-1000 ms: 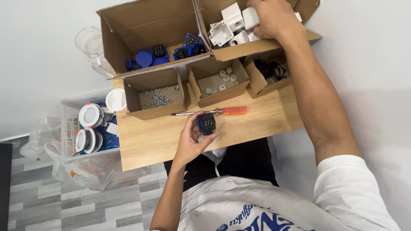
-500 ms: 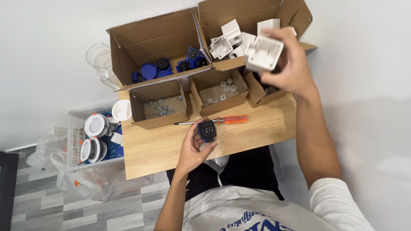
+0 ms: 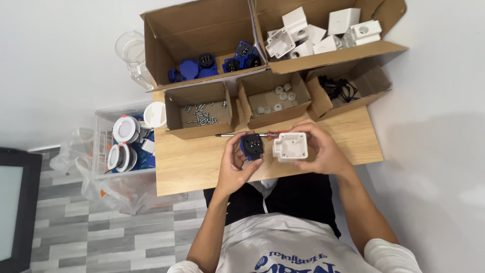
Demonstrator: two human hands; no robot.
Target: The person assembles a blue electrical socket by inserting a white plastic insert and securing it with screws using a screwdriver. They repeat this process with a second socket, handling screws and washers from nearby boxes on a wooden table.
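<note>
White box housing (image 3: pixel 290 146), square, open side up, held over the near part of the desk (image 3: pixel 187 172). Right hand (image 3: pixel 323 151) curled around it from the right, fingers wrapped on its far and near edges. Just left of the housing, almost touching it: blue-and-black socket insert (image 3: pixel 252 146), pinched between thumb and fingers of the left hand (image 3: pixel 237 164). Both hands closed on their parts, neither flat on the desk.

Directly beyond the housing, a screwdriver (image 3: pixel 247 135) lies on the desk, mostly hidden by the hands. Further beyond the housing, three small open cardboard boxes in a row: box of screws (image 3: pixel 202 112) to the far left, box of small white caps (image 3: pixel 275 98) straight ahead, box of black parts (image 3: pixel 343 88) to the far right. Behind those, two large cartons: one with more blue sockets (image 3: pixel 212 63), one with more white housings (image 3: pixel 318 33). Well left of the housing, off the desk edge, a clear plastic bin (image 3: pixel 103 121) with round white fittings.
</note>
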